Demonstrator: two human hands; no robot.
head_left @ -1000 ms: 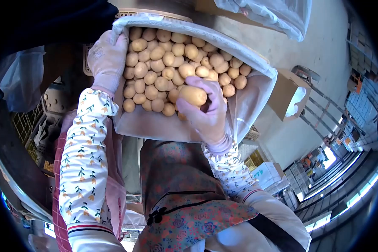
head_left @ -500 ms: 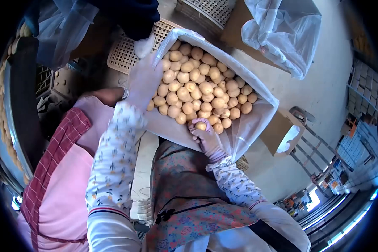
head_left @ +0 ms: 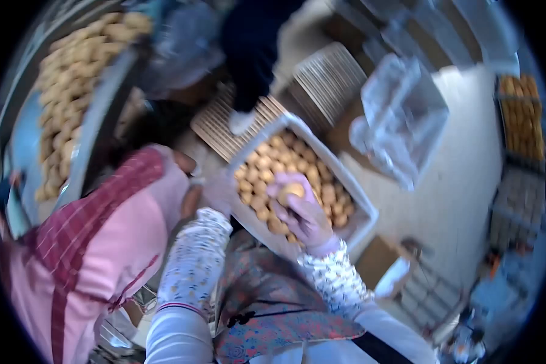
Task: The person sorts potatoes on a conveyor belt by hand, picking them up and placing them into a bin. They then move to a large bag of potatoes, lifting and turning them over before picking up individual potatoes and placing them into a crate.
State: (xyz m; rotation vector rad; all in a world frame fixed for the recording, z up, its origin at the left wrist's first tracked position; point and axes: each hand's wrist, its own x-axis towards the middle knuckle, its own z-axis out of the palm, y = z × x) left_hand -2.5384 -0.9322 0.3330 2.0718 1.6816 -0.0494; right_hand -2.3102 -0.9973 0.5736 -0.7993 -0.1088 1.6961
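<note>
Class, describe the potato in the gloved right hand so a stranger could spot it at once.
Find the white-lined box in mid-view, full of potatoes. The gloved right hand hovers over its near side. Its potato alone sits in fingers, not among the others.

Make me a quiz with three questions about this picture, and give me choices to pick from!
1. Where is the potato that the right hand holds?
A. On the floor
B. Over the box of potatoes
C. In a pocket

2. What colour is the apron of the person on the left?
A. Pink with red checks
B. Green
C. Black

3. How are the right hand's fingers?
A. Spread flat
B. Hidden in the box
C. Curled around the potato

Answers:
1 B, the potato sits in the hand just above the others in the box.
2 A, the apron is pink with red checked parts.
3 C, the gloved fingers wrap around the potato.
</note>
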